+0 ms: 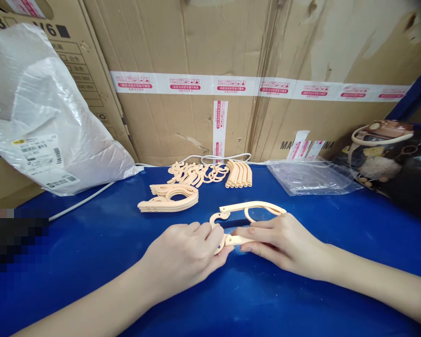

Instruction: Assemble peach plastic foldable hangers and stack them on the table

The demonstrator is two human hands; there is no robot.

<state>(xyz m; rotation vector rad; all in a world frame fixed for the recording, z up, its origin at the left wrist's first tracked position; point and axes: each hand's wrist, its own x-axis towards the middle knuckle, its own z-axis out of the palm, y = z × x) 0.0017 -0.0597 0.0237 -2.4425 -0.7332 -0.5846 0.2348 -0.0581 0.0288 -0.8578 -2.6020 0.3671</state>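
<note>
My left hand [185, 252] is closed in a pinch around the hook piece [215, 219] of a peach plastic folding hanger. The curved hook sticks up past my fingers. My right hand [284, 241] grips a hanger arm [236, 240] whose end meets the hook piece at my left fingertips; whether the two are joined I cannot tell. Just beyond the right hand lies another long hanger arm [252, 205] with a curved loop, partly hidden by the hand. Folded hangers [170, 201] are stacked to the left of it.
Behind the stack are a loose pile of hook pieces [187, 174] and a row of hanger arms [239, 174]. A clear plastic bag [308, 179] lies back right near a dark bag [382, 159]. A white parcel bag [56, 121] leans left against cardboard boxes [182, 47]. A white cable [82, 201] crosses the blue table.
</note>
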